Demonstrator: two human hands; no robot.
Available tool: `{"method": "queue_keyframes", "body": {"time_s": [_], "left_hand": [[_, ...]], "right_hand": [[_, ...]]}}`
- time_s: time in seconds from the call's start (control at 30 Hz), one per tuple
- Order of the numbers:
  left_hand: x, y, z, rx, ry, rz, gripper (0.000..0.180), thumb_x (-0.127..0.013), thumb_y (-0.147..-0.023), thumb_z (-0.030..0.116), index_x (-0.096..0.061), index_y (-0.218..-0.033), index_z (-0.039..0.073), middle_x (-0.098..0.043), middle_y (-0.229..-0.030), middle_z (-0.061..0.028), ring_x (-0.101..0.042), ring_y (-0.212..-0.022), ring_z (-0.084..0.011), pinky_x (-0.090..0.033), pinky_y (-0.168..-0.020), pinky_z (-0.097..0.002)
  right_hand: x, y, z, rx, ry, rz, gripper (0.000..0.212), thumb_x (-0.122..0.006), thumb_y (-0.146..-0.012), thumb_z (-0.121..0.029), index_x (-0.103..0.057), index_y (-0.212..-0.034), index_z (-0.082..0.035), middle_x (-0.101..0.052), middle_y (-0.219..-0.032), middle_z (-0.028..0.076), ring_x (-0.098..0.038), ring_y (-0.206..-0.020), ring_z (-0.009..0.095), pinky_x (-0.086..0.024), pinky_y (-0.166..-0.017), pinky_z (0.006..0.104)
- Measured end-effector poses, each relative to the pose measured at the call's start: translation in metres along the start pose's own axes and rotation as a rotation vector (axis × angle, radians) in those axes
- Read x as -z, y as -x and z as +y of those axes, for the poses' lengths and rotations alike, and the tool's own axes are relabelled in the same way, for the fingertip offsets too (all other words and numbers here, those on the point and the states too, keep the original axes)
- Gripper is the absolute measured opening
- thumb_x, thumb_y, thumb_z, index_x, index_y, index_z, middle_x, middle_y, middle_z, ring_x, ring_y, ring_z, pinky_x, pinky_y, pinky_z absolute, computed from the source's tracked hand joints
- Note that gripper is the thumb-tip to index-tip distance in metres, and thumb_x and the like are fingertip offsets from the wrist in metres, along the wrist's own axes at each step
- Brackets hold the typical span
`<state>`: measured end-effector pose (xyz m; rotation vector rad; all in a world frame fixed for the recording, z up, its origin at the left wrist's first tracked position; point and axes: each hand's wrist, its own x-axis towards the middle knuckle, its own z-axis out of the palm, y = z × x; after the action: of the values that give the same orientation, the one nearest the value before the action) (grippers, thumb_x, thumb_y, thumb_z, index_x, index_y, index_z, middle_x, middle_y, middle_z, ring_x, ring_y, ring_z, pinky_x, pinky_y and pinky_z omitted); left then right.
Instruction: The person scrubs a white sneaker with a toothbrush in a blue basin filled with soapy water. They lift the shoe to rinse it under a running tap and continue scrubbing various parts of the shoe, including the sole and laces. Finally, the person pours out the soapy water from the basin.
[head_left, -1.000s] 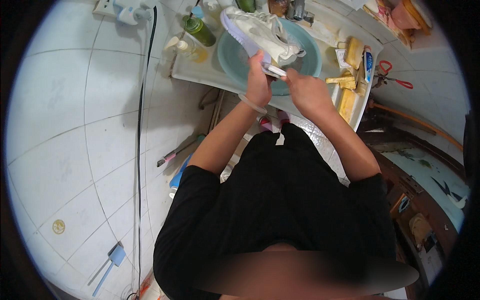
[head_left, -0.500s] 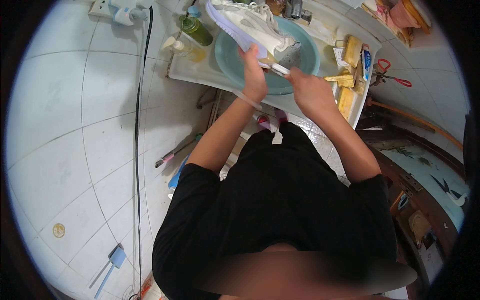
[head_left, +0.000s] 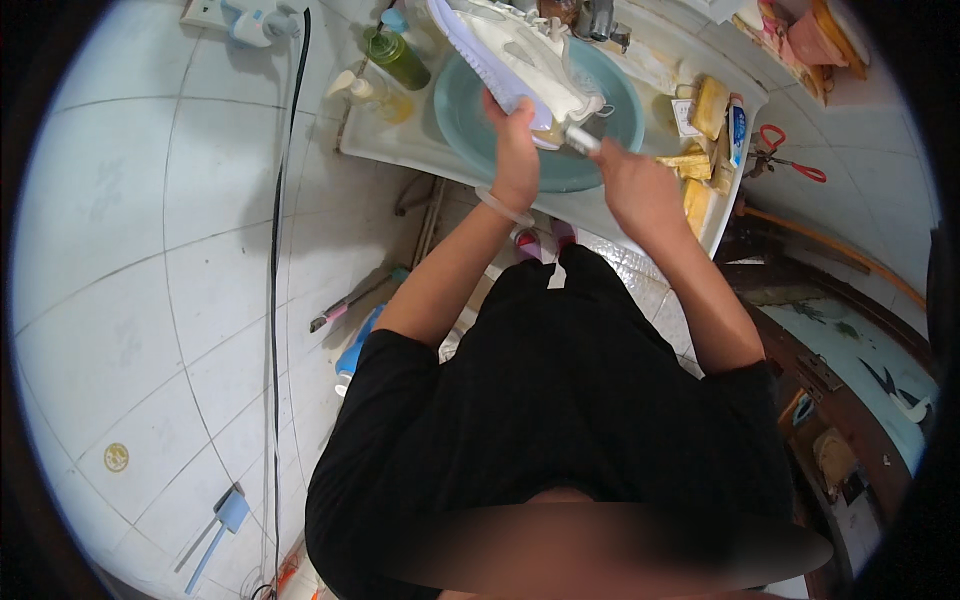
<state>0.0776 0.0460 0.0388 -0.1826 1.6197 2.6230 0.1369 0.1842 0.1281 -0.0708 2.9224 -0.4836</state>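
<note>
My left hand (head_left: 514, 150) grips a white sneaker (head_left: 510, 55) by its heel end and holds it tilted over a teal basin (head_left: 620, 110) in a white sink (head_left: 400, 150). A thin band sits on that wrist. My right hand (head_left: 635, 180) holds a small white brush (head_left: 583, 139) whose tip touches the shoe's heel. Both forearms reach forward from my black shirt.
A green bottle (head_left: 396, 55) and a pale pump bottle (head_left: 372, 95) stand on the sink's left side. Yellow sponges (head_left: 705, 110) and red scissors (head_left: 795, 160) lie to the right. A black cable (head_left: 275, 250) runs down the white tiled floor. A wooden cabinet (head_left: 850, 400) stands at right.
The sneaker and both hands sit slightly higher and more to the left in view than a second ago; the brush stays at the shoe's heel.
</note>
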Motion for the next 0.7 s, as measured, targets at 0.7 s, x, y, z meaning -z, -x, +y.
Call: {"method": "queue_keyframes", "body": {"time_s": [0.7], "left_hand": [[-0.001, 0.020, -0.016, -0.130, -0.418, -0.193, 0.080, -0.055, -0.082, 0.025, -0.010, -0.141, -0.005, -0.023, -0.138, -0.0238, -0.027, -0.127, -0.0316, -0.022, -0.107, -0.0375]], "right_hand": [[0.028, -0.056, 0.007, 0.182, 0.206, 0.175, 0.020, -0.046, -0.090, -0.024, -0.055, -0.088, -0.005, -0.062, -0.064, 0.015, -0.063, -0.059, 0.033, -0.050, -0.052, 0.0430]]}}
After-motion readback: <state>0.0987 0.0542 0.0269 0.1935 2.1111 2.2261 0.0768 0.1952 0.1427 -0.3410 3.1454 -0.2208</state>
